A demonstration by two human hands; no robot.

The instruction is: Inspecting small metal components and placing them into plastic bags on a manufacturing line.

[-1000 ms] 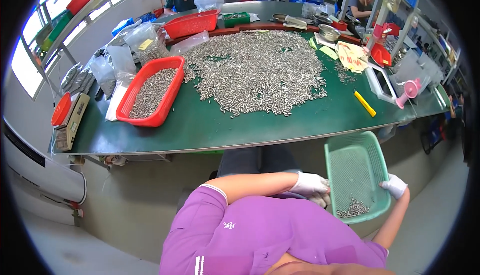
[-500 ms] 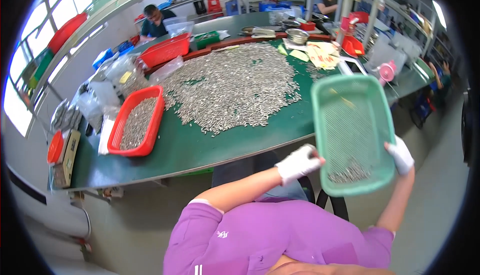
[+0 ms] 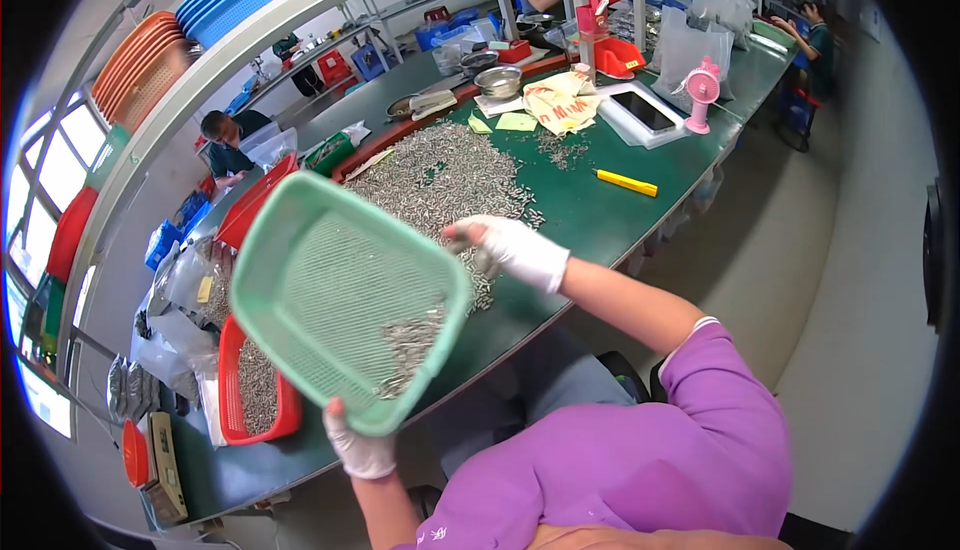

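A light green mesh basket (image 3: 330, 290) is held up tilted in front of me, above the table's near edge. Small grey metal pins (image 3: 412, 350) lie gathered toward its lower right corner. My left hand (image 3: 360, 447), in a white fingerless glove, grips the lower rim, thumb over the edge. My right hand (image 3: 512, 250), gloved alike, is beside the upper right rim with its fingers curled; whether they grip the rim or something small cannot be made out. Behind the basket spreads a large pile of the same pins (image 3: 440, 170), partly hidden by it.
A red tray (image 3: 285, 420) of pins and a scale (image 3: 165, 470) stand at left. On the green table (image 3: 560, 220) are a yellow cutter (image 3: 627, 184), a dark-screened device (image 3: 645, 112), a pink fan (image 3: 700, 100) and metal bowls (image 3: 498, 82). Other people sit farther off.
My view has turned right. The basket has swung from my right side to my left and tilts differently. My left hand now grips its lower rim; my right hand is at the upper right.
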